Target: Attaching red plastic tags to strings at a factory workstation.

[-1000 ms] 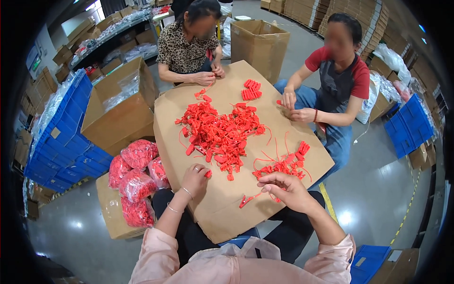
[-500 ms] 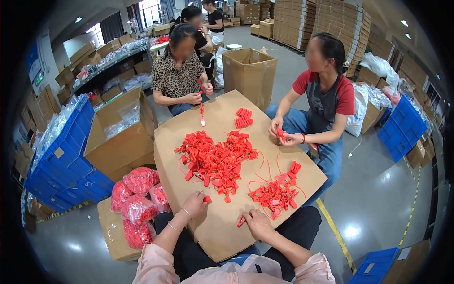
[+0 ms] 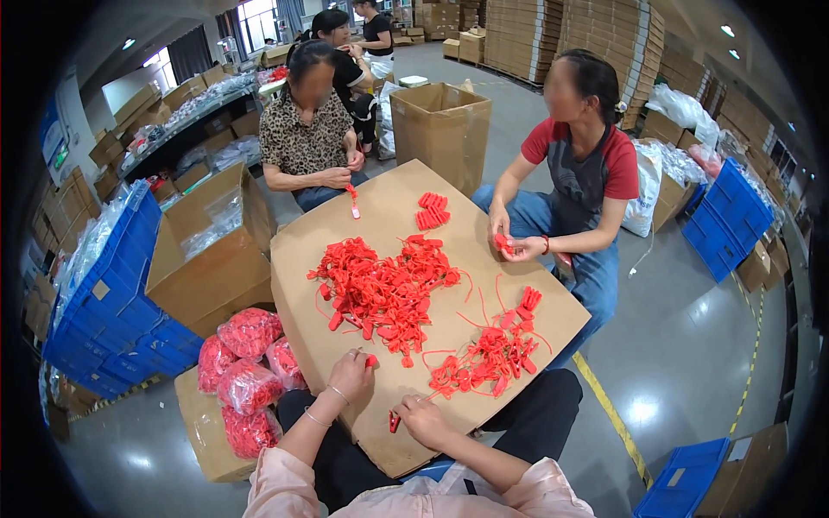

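My left hand is closed on a small red plastic piece that pokes out past the fingertips, just over the cardboard-topped table. To its right, my right hand grips a red clip-like piece near the table's front edge. Fingers hide part of both pieces. Beyond my hands lies a large tangled heap of red corded tags. A smaller heap sits just past my right hand, its near edge close to my fingers.
Across the table a person in a leopard-print shirt handles a red strip. At the right, a person in a red-sleeved shirt holds red pieces. Bagged red goods lie left of my knee. A tall carton stands behind the table.
My right hand has moved left, closer to my left hand, carrying the red clip. The smaller heap now spreads further left. The person across has lowered the raised hand.
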Demonstrator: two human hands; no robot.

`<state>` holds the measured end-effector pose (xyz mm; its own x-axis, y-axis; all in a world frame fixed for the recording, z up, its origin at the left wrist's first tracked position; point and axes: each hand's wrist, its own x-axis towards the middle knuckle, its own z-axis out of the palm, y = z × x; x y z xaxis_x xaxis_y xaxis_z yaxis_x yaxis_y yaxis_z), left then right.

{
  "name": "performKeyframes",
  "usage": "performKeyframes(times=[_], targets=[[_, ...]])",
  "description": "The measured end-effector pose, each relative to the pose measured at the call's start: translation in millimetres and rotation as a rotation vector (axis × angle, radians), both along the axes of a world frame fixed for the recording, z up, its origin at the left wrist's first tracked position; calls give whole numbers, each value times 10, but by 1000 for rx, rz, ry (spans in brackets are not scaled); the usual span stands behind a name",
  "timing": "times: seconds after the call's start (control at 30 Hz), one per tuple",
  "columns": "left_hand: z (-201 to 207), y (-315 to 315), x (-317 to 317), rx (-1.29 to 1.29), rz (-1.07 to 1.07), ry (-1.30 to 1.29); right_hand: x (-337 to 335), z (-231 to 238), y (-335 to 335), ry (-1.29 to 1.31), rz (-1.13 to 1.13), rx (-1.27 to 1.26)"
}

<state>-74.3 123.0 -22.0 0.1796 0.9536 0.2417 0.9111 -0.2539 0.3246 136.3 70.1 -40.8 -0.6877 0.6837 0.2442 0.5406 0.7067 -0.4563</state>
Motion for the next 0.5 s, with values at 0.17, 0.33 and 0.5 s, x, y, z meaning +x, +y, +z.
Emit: performKeyframes(times=[0.17, 0.33, 0.5], targets=[[-35, 19, 22, 35, 33, -40, -70, -13, -36, 42, 19, -4], [-44, -15, 16, 50, 18, -49, -46, 79, -29, 50, 20, -34], [-153, -65, -85, 5, -5, 29, 192, 613, 839, 409, -306, -274]])
